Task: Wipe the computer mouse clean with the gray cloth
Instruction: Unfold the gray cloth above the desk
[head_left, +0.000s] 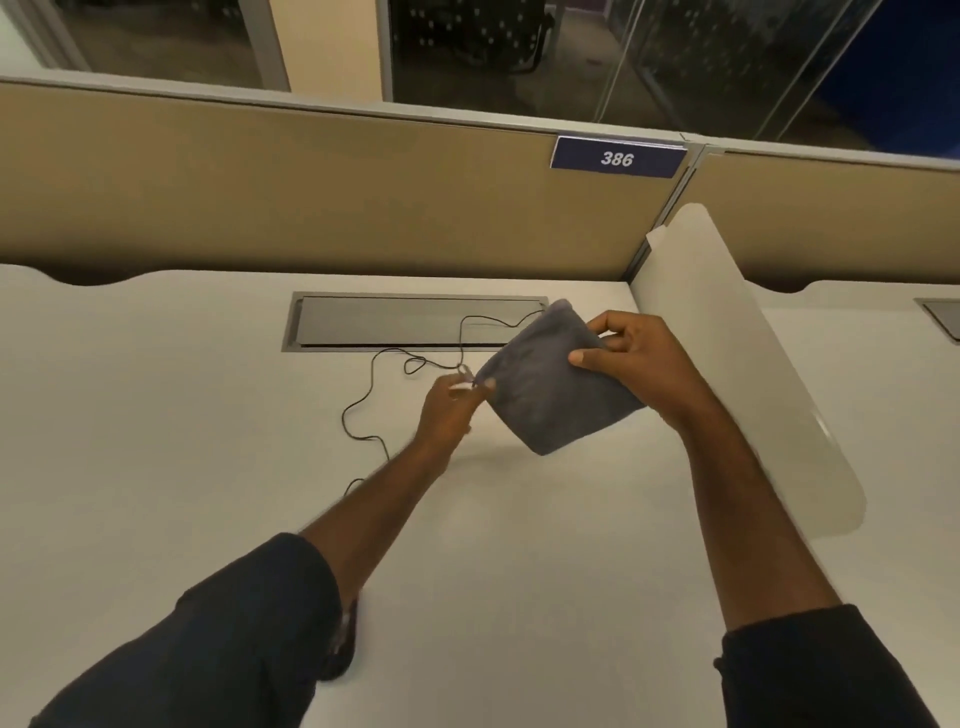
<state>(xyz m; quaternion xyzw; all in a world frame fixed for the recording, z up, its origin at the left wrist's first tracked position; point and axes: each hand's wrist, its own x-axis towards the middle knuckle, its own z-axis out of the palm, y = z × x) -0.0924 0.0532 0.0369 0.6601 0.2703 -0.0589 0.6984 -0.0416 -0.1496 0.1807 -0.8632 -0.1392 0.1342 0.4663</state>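
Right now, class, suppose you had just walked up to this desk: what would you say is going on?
A person holds a folded gray cloth in the air above a white desk. The right hand grips its upper right side, and the left hand pinches its left corner. A thin black cable snakes across the desk from the gray cable tray. The mouse itself is mostly hidden under the left arm, and the cloth is not touching it.

An open-plan office; a white desk (156, 415) backed by a tan cubicle partition (311, 197). A number plate (617, 158) reads 386; glass walls (727, 62) stand behind.
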